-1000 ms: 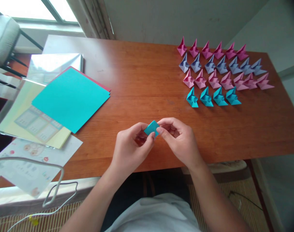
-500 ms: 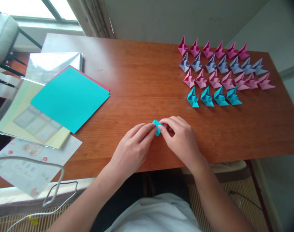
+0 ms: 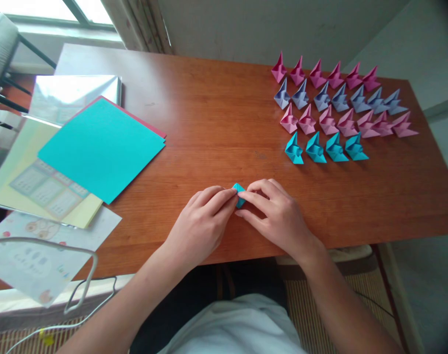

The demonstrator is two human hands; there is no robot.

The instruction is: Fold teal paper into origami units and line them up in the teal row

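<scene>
A small folded piece of turquoise origami paper [image 3: 239,189] is at the front middle of the table, between my two hands. My left hand [image 3: 209,216] grips its left side between thumb and fingers. From the right, my right hand [image 3: 273,211] has its index fingertip on the paper's face. Its thumb tip sits at the lower corner, and the other fingers are bent. Fingertips hide part of the folds. Beyond my right hand stands a row of finished turquoise origami pieces [image 3: 315,147] with pointed tips.
Rows of dark pink [image 3: 317,76], lilac [image 3: 322,98] and light pink [image 3: 327,121] origami stand farther back. At left, turquoise sheets [image 3: 102,147] lie on a yellow paper pack [image 3: 10,164] beside a clear-wrapped pack [image 3: 76,91]. A pale printed sheet [image 3: 80,246] and a white cable [image 3: 62,324] are nearer.
My right thumb has slid off the paper's face to its lower corner, and the index finger now presses on the face. The paper shows a more pointed, diamond-like outline. The view has shifted slightly.
</scene>
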